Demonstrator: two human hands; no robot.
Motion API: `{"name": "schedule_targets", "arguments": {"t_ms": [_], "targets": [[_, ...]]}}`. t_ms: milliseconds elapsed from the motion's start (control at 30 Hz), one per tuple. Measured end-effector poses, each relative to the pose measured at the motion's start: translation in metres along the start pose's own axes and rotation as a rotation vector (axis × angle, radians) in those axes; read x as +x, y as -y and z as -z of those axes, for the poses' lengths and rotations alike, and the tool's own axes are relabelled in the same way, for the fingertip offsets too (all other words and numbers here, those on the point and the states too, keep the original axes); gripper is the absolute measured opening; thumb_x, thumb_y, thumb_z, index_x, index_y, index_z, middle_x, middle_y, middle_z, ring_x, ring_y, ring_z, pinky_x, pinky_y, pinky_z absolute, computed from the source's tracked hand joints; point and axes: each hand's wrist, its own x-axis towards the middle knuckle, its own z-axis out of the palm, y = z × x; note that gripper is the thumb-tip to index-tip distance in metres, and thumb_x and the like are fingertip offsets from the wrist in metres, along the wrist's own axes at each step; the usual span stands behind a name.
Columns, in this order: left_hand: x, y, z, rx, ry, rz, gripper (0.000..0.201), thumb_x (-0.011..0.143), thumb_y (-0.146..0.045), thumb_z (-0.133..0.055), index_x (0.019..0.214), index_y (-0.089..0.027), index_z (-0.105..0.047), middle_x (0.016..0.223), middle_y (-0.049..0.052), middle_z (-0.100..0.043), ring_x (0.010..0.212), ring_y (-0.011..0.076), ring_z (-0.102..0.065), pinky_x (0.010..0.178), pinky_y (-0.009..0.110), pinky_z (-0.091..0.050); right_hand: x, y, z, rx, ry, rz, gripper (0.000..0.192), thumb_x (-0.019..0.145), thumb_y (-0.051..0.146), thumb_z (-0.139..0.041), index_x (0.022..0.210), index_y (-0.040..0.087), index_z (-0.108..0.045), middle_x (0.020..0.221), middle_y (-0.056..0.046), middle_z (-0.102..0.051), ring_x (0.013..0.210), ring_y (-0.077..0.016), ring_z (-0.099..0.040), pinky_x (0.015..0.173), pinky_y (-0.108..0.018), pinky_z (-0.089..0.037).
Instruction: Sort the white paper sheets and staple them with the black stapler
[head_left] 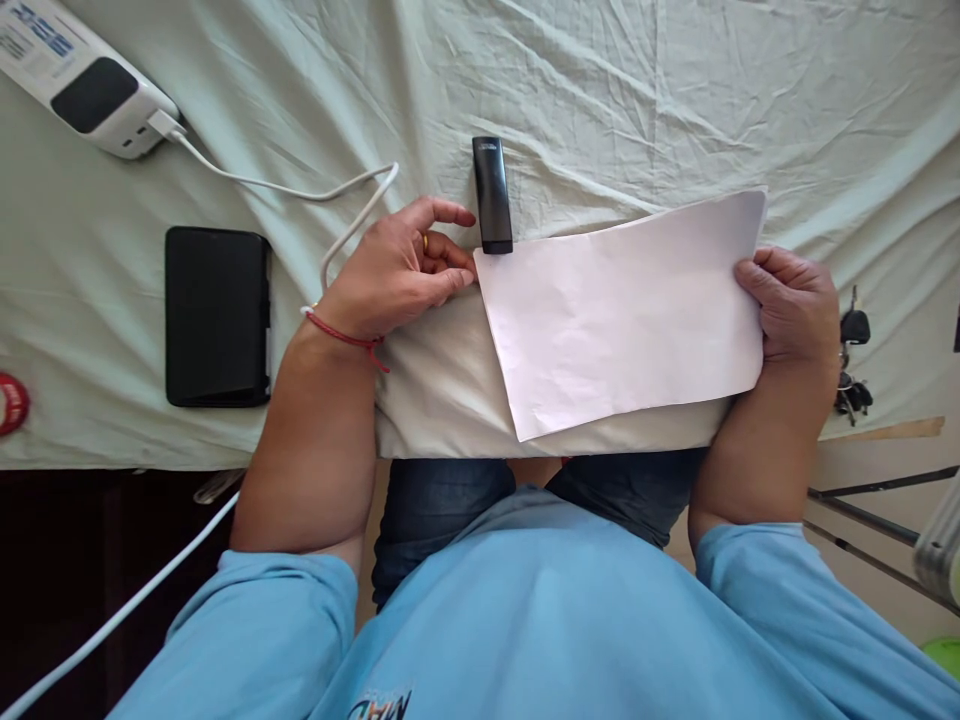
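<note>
A person in a light blue shirt is sitting at the edge of a bed (600, 90) covered in a wrinkled pale green sheet, working a white sheet of paper (622, 305) with both hands. The paper is lying slightly askew on a cream-coloured folded cloth or cushion (442, 400) at the near edge of the bed, directly in front of the person.

The left hand (401, 270), with a red thread at the wrist and a ring on one finger, is resting at the paper's left edge, its fingers curled loosely and the fingertips pressing down where the paper meets the cushion; the index finger is lifting free above the others. The right hand (791, 300) is gripping the paper's right edge, fingers bent over it and closing on the margin.

A slim black stick-shaped device (492, 195) is lying just beyond the paper's upper left corner, touching or nearly touching it. Farther left, a black rectangular case (217, 315) is lying flat on the sheet. A white power strip (82, 75) is sitting at the far left corner, with a white cable (300, 190) running from it toward the left wrist. A bunch of keys (853, 360) is lying beside the right hand.
</note>
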Motion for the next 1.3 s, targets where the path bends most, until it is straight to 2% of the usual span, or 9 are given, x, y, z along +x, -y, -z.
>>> {"name": "schedule_targets", "arguments": {"t_ms": [100,200,367,500,733,933,1033,1200,1300], "targets": [[0.000,-0.001,-0.001,0.024,-0.018,0.007,0.057,0.080,-0.039,-0.102,0.129,-0.027,-0.076,0.092,0.002,-0.085,0.075,0.0197,-0.073,0.064,0.035,-0.054,0.000,0.001,-0.001,0.001,-0.003,-0.011,0.034,0.061,0.047,-0.110,0.083,0.027,-0.092,0.071,0.002,-0.074,0.066,-0.0129,-0.061,0.059,-0.026,-0.050],[0.001,0.000,-0.004,0.048,-0.041,0.000,0.051,0.081,-0.040,-0.101,0.124,-0.026,-0.077,0.091,0.001,-0.085,0.081,0.0214,-0.078,0.073,0.036,-0.060,0.000,0.001,-0.001,-0.003,-0.006,-0.019,0.035,0.060,0.047,-0.109,0.083,0.027,-0.092,0.071,0.003,-0.073,0.066,-0.0124,-0.061,0.059,-0.026,-0.049],[0.005,0.003,-0.004,0.012,-0.053,0.031,0.054,0.078,-0.031,-0.101,0.124,-0.022,-0.075,0.085,-0.002,-0.084,0.077,0.0158,-0.076,0.072,0.031,-0.058,0.000,0.002,-0.001,-0.021,-0.010,-0.013,0.036,0.062,0.048,-0.108,0.083,0.026,-0.090,0.076,0.002,-0.076,0.066,-0.0127,-0.061,0.058,-0.027,-0.049],[0.007,0.006,-0.005,0.033,-0.084,0.022,0.052,0.079,-0.036,-0.105,0.119,-0.024,-0.074,0.083,-0.004,-0.082,0.079,0.0170,-0.078,0.074,0.032,-0.060,-0.001,0.002,0.000,-0.035,0.017,0.001,0.037,0.065,0.053,-0.109,0.083,0.027,-0.090,0.075,0.003,-0.077,0.065,-0.0127,-0.060,0.057,-0.026,-0.049],[0.004,0.003,-0.011,0.014,-0.122,0.006,0.042,0.074,-0.032,-0.093,0.110,-0.025,-0.073,0.083,0.000,-0.082,0.071,0.0164,-0.073,0.066,0.032,-0.053,-0.002,-0.002,0.002,-0.023,0.037,0.008,0.041,0.066,0.059,-0.111,0.085,0.028,-0.091,0.077,0.002,-0.081,0.063,-0.0137,-0.062,0.053,-0.026,-0.050],[0.007,0.006,-0.011,0.048,-0.135,-0.013,0.044,0.077,-0.044,-0.102,0.105,-0.023,-0.074,0.081,-0.002,-0.080,0.075,0.0167,-0.074,0.073,0.035,-0.059,-0.005,-0.002,0.005,-0.007,0.111,-0.037,0.051,0.065,0.064,-0.112,0.098,0.028,-0.095,0.083,-0.001,-0.087,0.067,-0.0190,-0.073,0.060,-0.033,-0.062],[0.006,0.008,-0.014,0.069,-0.147,-0.063,0.044,0.079,-0.045,-0.100,0.110,-0.025,-0.075,0.088,0.001,-0.082,0.081,0.0201,-0.076,0.073,0.036,-0.060,-0.006,0.000,0.004,-0.002,0.115,-0.062,0.048,0.065,0.061,-0.112,0.095,0.029,-0.095,0.083,0.000,-0.088,0.067,-0.0210,-0.076,0.058,-0.034,-0.063],[-0.002,0.006,-0.022,0.224,-0.315,-0.209,0.037,0.095,-0.050,-0.087,0.127,-0.035,-0.081,0.103,0.005,-0.079,0.079,0.0205,-0.070,0.065,0.038,-0.052,-0.007,0.003,0.003,-0.003,0.095,-0.099,0.045,0.064,0.057,-0.112,0.093,0.027,-0.095,0.080,-0.001,-0.087,0.063,-0.0203,-0.076,0.056,-0.033,-0.063],[-0.001,0.009,-0.024,0.301,-0.332,-0.336,0.029,0.105,-0.047,-0.081,0.130,-0.033,-0.087,0.098,0.003,-0.073,0.084,0.0191,-0.070,0.076,0.040,-0.057,-0.007,0.003,0.004,-0.012,0.089,-0.112,0.047,0.064,0.057,-0.112,0.094,0.025,-0.095,0.081,-0.002,-0.088,0.066,-0.0212,-0.078,0.058,-0.032,-0.064]]}}
